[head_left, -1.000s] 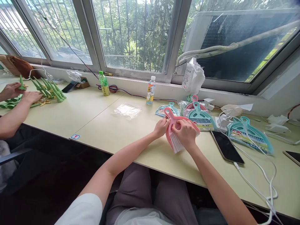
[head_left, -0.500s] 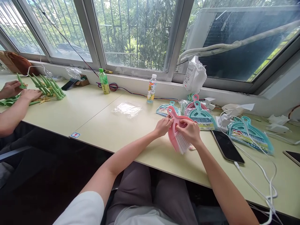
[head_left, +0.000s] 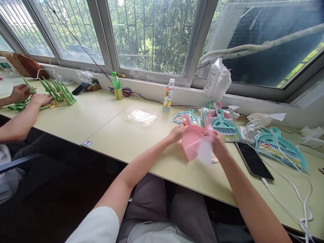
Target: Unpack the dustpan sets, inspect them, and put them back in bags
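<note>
My left hand [head_left: 177, 132] is closed on the handle end of a pink dustpan [head_left: 191, 140], held above the table. My right hand [head_left: 218, 141], smeared by motion, grips a small pink brush [head_left: 206, 148] with white bristles, at the dustpan's right side. The brush is blurred and stands apart from the pan's middle. Behind my hands lie wrapped teal dustpan-and-brush sets [head_left: 224, 126]. A printed card shows partly on the table below the brush.
A flat clear plastic bag [head_left: 142, 117] lies left of my hands. Bottles [head_left: 168, 95] stand near the window. To the right are a phone [head_left: 253, 160], white cables and another teal set [head_left: 280, 148]. At far left a co-worker's hands [head_left: 40, 99] handle green plastic pieces.
The brush has come off the front of the dustpan and moved right with my right hand, baring the pan's face. The camera view has shifted slightly left.
</note>
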`<state>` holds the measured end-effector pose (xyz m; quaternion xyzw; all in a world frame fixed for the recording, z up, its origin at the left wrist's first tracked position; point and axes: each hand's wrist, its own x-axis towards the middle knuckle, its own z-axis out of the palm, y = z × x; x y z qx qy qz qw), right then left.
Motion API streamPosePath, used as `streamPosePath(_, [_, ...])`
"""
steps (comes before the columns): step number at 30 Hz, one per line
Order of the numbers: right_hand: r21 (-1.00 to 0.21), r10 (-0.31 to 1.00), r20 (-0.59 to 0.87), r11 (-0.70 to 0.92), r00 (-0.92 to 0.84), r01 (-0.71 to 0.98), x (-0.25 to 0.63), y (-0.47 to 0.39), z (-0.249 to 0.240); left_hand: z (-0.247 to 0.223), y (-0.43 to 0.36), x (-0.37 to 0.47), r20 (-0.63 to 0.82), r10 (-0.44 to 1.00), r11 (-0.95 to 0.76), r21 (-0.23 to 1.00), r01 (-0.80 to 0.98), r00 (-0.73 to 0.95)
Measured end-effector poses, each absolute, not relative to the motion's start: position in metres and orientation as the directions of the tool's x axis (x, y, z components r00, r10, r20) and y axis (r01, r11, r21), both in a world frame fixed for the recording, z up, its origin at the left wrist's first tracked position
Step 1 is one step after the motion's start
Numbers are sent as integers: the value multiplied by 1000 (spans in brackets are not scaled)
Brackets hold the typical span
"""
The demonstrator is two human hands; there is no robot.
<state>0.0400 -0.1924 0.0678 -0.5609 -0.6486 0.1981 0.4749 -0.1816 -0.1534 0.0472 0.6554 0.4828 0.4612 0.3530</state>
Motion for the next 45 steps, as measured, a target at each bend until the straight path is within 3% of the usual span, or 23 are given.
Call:
streamPosePath(2, [-849,913,392,312,114,426,68,-180,79,53,-140,-204,202,977,-214,917,336,71])
streamPosePath(5, [-904,913,390,355,121,236,92,-173,91,68,-126,-230,311,950,-299,934,196,-31])
streamPosePath(7, [-913,921,378,353,97,206,88,-181,90,73,-124,-237,256,962,-266,958,110,97])
streamPosePath(9, [-906,938,323,267,127,330,73,-193,85,72,-125,-239,92,963,-139,975,176,253])
streamPosePath(11, [-823,959,273,195,71,533,55,-203,77,66,-127,-240,-32,950,-79,938,338,312])
streamPosePath(13, [-684,965,263,173,19,709,43,-206,69,59,-128,-244,-63,936,-121,865,486,346])
streamPosePath(16, [-530,966,260,140,3,836,37,-204,55,53,-128,-251,-48,914,-215,784,583,402])
streamPosePath(23, [-355,969,247,59,32,933,32,-200,37,50,-127,-257,22,914,-265,787,557,404])
streamPosePath(32, [-306,974,221,17,54,952,39,-198,37,48,-123,-262,43,907,-278,808,519,418])
streamPosePath(38, [-223,975,202,-49,95,974,34,-202,44,41,-117,-265,48,962,-186,834,519,267])
streamPosePath(45, [-195,974,209,-48,89,980,33,-204,49,38,-113,-268,88,970,-214,743,634,225])
